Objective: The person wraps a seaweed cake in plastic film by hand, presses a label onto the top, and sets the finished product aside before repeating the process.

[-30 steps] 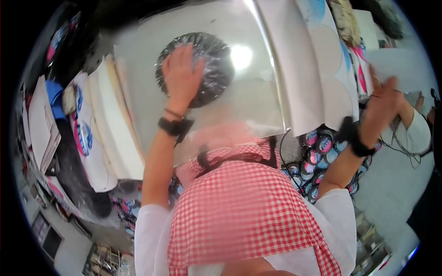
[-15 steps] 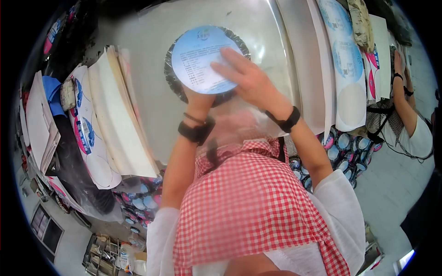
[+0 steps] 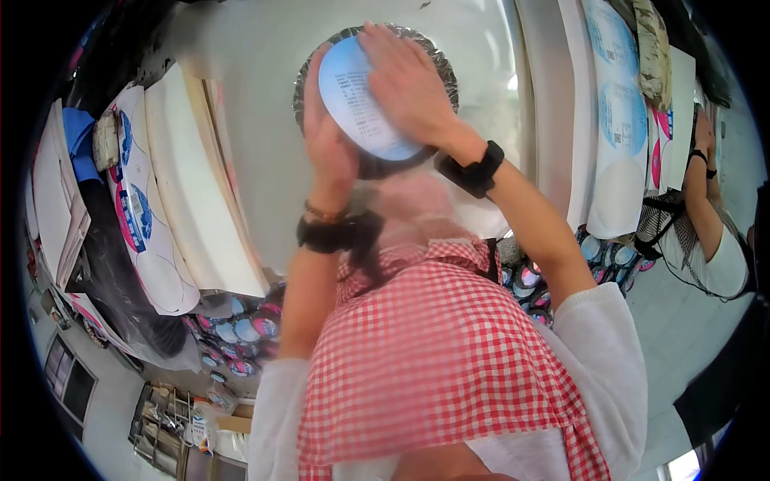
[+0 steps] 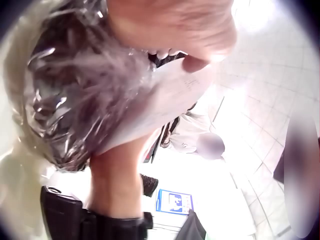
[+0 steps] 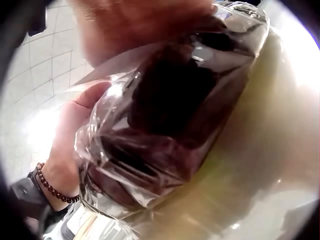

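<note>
Upper centre, I'm steadying the round pale-blue paper label point(image 3: 351, 100), left grip point(image 3: 325, 138) and right grip point(image 3: 411, 90) straight-fingered; the wrinkled dark plastic-wrapped disc point(image 5: 167, 115) is risking creases.

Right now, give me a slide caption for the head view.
Right hand lies on a blue printed label over a dark wrapped pack; left hand at the label's edge.

Both wrist views blur under bright, white glare.
</note>
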`<state>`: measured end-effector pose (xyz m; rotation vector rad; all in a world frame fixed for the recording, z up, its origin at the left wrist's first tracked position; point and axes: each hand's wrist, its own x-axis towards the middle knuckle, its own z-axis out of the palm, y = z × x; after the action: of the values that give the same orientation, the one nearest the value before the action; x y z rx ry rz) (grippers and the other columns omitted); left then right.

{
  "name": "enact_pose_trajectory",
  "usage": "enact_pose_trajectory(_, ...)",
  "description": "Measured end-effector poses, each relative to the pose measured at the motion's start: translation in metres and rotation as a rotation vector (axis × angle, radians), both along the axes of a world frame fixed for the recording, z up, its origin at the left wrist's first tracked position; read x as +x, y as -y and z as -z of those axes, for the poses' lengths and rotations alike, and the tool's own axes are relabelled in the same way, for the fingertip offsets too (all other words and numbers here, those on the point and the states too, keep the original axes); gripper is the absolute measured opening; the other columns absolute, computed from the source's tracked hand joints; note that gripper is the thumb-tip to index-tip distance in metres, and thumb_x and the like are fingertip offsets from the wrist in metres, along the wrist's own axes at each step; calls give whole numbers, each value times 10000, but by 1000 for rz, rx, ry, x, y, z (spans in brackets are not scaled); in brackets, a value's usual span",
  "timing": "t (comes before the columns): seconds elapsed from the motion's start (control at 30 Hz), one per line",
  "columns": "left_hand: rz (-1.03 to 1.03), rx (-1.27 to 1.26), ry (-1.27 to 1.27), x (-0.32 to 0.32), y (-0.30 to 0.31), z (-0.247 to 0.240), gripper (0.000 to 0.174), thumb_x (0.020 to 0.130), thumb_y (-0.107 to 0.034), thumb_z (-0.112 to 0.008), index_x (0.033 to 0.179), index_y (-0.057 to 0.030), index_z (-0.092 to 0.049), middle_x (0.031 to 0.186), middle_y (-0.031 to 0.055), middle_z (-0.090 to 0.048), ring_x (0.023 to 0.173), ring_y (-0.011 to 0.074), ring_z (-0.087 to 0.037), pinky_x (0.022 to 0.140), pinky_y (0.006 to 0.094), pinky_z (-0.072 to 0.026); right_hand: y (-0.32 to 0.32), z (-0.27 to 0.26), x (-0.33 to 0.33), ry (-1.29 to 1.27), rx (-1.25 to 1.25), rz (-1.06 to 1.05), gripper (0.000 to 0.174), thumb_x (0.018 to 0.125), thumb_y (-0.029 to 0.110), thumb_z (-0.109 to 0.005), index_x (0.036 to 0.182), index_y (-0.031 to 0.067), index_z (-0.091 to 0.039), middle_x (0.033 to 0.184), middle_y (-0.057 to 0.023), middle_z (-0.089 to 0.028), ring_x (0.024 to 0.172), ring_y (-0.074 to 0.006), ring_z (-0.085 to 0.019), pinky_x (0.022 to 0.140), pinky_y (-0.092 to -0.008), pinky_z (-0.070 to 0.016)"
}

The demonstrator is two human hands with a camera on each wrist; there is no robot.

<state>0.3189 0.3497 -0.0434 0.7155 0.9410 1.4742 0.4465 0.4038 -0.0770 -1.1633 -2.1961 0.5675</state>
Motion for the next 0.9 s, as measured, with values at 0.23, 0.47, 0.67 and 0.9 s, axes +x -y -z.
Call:
enact_pose_trajectory(0.23,-257,160,-91,3,-1,24,558,1031,-297,-253,1502,-5,-187,1550,175,-242,1436,302,-212,1191,427,-133,10,-8,-19,232,206,-115,474,945,320,-467,1308,21,-524,1412,-125,-488,1333,-258,-414,1098,-428,-296)
enact_pose_trajectory(0.47,-364,57,-142,-35,8,37,542,1039,-350,-233,1422,19,-339,1464,182,-386,1398,263,-291,1164,402,-151,31,-17,-41,516,382,7,486,875,344,-570,1277,73,-567,1359,-136,-516,1305,-309,-425,1055,-555,-304)
enact_pose_trajectory(0.67,-266,-26,-104,-58,15,39,540,1039,-353,-306,1449,-1,-321,1495,123,-352,1428,228,-238,1168,373,-146,62,-27,-20,230,251,-227,456,887,379,-579,1292,168,-574,1374,-214,-482,1309,-424,-390,1055,-586,-296)
enact_pose_trajectory(0.9,-132,14,-932,-32,38,38,554,902,-280,-599,1309,77,-480,1412,306,-396,1337,424,-367,1101,414,-323,49,-22,45,-684,-418,407,609,833,246,-756,1274,-60,-470,1296,-269,-493,1120,-301,-544,973,-396,-430)
